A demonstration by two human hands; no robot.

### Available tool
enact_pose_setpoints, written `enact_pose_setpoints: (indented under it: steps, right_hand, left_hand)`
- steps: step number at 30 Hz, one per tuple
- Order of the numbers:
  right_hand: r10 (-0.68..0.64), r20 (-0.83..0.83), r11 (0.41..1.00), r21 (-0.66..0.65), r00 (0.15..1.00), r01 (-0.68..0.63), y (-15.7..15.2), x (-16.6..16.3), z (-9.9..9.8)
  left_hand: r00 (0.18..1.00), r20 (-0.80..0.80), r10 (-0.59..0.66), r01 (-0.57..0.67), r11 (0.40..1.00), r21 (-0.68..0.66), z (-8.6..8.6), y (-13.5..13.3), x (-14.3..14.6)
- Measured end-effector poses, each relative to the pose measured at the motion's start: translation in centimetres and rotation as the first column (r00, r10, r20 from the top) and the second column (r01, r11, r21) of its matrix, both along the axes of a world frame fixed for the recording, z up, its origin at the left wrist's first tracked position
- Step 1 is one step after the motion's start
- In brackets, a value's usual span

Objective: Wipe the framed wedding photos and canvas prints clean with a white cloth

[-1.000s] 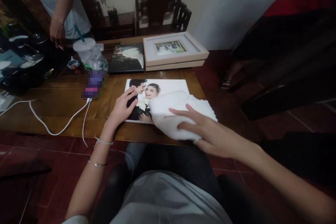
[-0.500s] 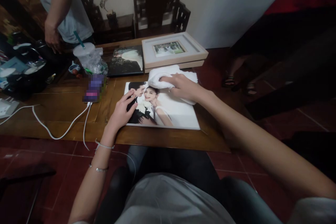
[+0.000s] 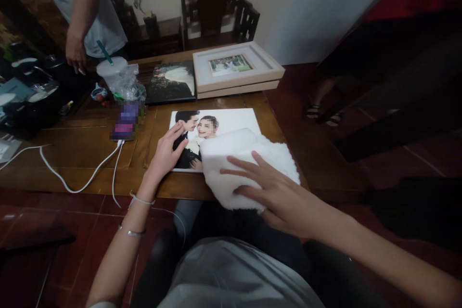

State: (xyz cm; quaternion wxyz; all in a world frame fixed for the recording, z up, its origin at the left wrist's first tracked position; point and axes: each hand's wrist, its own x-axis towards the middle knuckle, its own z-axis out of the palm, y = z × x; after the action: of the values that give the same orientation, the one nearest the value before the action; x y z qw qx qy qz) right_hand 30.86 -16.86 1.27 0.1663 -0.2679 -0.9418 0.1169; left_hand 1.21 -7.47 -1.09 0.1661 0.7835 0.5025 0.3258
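Observation:
A photo panel (image 3: pixel 238 118) with a couple pictured on it lies flat on the wooden table in front of me. My left hand (image 3: pixel 169 148) rests on its left edge, fingers stretched out and apart, holding nothing. Over the panel's right and near part is a fluffy white cloth (image 3: pixel 231 151), which hides that area and reaches past the table's front edge. My right hand (image 3: pixel 274 190) has hold of this cloth, some fingers spread over its top and others tucked into its folds.
Behind the panel are a dark photo panel (image 3: pixel 171 83) and stacked light frames (image 3: pixel 240 84). To the left are a phone (image 3: pixel 126 121) on white cables (image 3: pixel 77 187) and a plastic cup (image 3: pixel 112 70). Another person's hand (image 3: pixel 75 50) hangs by the far side.
My right hand has brought the white cloth from the panel's far edge down to its near right part, spreading it wider. My left hand stays on the panel.

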Motion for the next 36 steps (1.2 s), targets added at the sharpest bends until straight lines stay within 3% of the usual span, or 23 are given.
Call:
enact_pose_setpoints:
  steps: [3,10,14,18,24,27,31,36]
  right_hand:
    - [-0.029,0.031,0.998,-0.054,0.999,0.031,2.9,0.0,1.0]
    - [-0.208,0.048,0.976,-0.062,0.977,0.211,13.4,-1.9,2.2]
    - [-0.287,0.023,0.955,-0.068,0.958,0.288,16.4,-2.9,2.0]
    - [-0.27,0.079,0.961,-0.042,0.96,0.274,14.1,-3.5,1.5]
    - [-0.081,0.111,0.996,-0.031,0.991,0.085,4.1,-2.7,1.1]
    - [0.035,0.12,0.998,-0.061,0.992,-0.028,1.2,-2.1,1.6]
    - [0.024,0.123,0.994,-0.112,0.992,-0.01,2.9,-2.2,2.7]
    - [-0.092,0.097,0.988,-0.114,0.991,0.103,10.5,-3.9,3.5]
  left_hand:
    - [1.0,-0.009,-0.018,0.018,1.0,0.005,0.0,0.3,0.0]
    - [1.0,-0.003,-0.014,0.014,1.0,0.015,0.1,0.3,-0.1]
    - [0.999,0.029,0.014,-0.015,1.0,0.018,-0.1,0.2,0.0]
    - [0.999,0.032,0.029,-0.03,0.999,0.018,-0.4,0.3,0.2]
    - [1.0,0.002,0.024,-0.024,0.999,0.023,-0.8,0.4,0.1]
    - [1.0,-0.012,0.028,-0.028,0.999,0.026,-0.9,0.6,-0.1]
    - [1.0,-0.005,0.0,0.0,1.0,0.0,-1.0,0.7,-0.3]
    - [0.999,-0.007,-0.043,0.043,0.999,-0.019,-1.3,0.9,-0.9]
